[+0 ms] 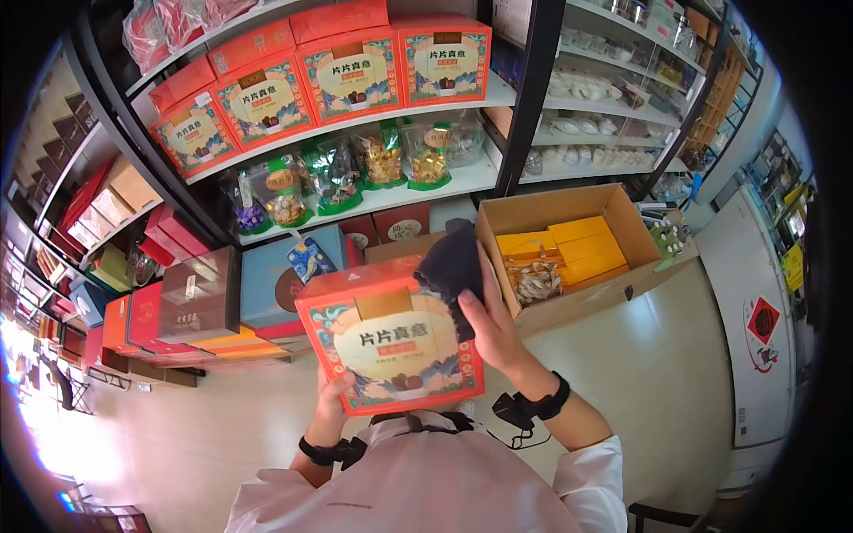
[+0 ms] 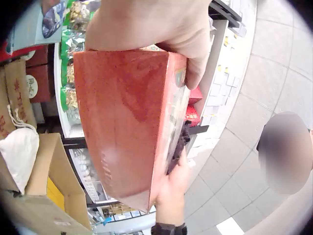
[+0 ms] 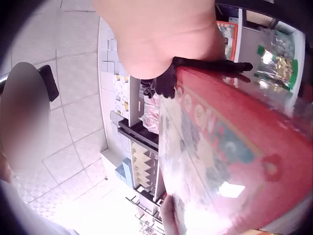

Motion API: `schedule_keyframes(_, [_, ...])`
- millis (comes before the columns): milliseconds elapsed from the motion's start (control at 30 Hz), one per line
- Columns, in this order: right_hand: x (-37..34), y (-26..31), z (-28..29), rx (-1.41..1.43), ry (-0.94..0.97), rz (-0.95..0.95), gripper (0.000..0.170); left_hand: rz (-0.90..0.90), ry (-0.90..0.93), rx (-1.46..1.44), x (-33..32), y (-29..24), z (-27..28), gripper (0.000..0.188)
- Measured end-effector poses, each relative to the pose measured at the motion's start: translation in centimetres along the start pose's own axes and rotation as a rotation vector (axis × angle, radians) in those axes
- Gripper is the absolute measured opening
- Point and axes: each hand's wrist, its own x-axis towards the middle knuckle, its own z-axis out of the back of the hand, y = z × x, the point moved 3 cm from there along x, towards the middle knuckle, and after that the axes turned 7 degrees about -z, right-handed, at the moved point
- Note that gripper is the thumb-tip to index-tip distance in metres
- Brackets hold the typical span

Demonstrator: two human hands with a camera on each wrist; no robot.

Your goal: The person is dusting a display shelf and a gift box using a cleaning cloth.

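Observation:
A red gift box with a cream label of mountains and large characters is held in front of the person's body, tilted slightly. The left hand grips its lower left side, thumb on the front face. In the left wrist view that hand's fingers wrap over one edge of the box. At the upper right corner, the right hand holds a dark cloth against the box, its thumb over the cloth. The cloth drapes over the edge in the right wrist view. Part of the right hand's fingers is hidden behind the box.
Matching red boxes line the shelf ahead, above several bagged goods. An open carton holding yellow boxes stands to the right. Stacked gift boxes stand at left, and a white cabinet at far right.

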Motion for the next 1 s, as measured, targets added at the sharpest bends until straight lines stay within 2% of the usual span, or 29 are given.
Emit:
schedule_keyframes(67, [-1.7, -1.9, -0.6, 0.001, 0.048, -0.136, 0.068, 0.010, -0.104, -0.070, 0.4, 0.3, 0.9, 0.074])
schedule_keyframes(133, [-4.0, -3.8, -1.3, -0.047, 0.093, -0.119, 0.067, 0.067, -0.184, -0.182, 0.9, 1.4, 4.0, 0.072])
schedule_keyframes(233, [-5.9, -5.6, -1.4, -0.034, 0.139, -0.140, 0.065, -0.012, -0.193, -0.082, 1.4, 0.1, 3.8, 0.070])
schedule_keyframes(367, [-5.2, -4.5, 0.3, 0.027, 0.174, -0.241, 0.065, -0.014, -0.006, 0.069, 1.4, -1.5, 1.5, 0.078])
schedule_keyframes(433, [-4.2, -3.5, 1.0, 0.094, 0.150, -0.188, 0.063, -0.009, 0.097, 0.154, 1.5, -2.0, 0.7, 0.082])
schedule_keyframes(467, [-3.2, -1.5, 1.5, 0.041, 0.151, -0.121, 0.063, -0.009, 0.145, 0.198, 1.4, -2.3, 0.3, 0.083])
schedule_keyframes(533, [-2.5, 0.1, 1.8, -0.015, 0.112, -0.048, 0.064, 0.027, 0.131, 0.220, 0.7, -2.9, -0.7, 0.084])
schedule_keyframes(633, [-1.6, 2.2, 2.3, -0.309, 0.196, 0.048, 0.063, 0.032, 0.134, 0.217, 0.3, -3.0, -0.4, 0.086])
schedule_keyframes(733, [-1.1, 1.5, 2.8, -0.300, 0.232, 0.089, 0.059, 0.016, 0.167, 0.250, 0.2, -3.9, 0.3, 0.090])
schedule_keyframes(833, [-1.5, -0.2, 2.0, -0.091, 0.189, 0.048, 0.055, -0.003, 0.187, 0.301, 0.2, -4.7, 0.2, 0.093])
schedule_keyframes(933, [-1.4, -0.2, 1.9, -0.051, 0.127, -0.006, 0.049, -0.049, 0.203, 0.329, 0.2, -4.9, 0.0, 0.093])
schedule_keyframes(1000, [-0.3, 1.3, 2.4, -0.209, 0.180, 0.079, 0.048, -0.091, 0.211, 0.354, 0.1, -5.4, -0.4, 0.093])
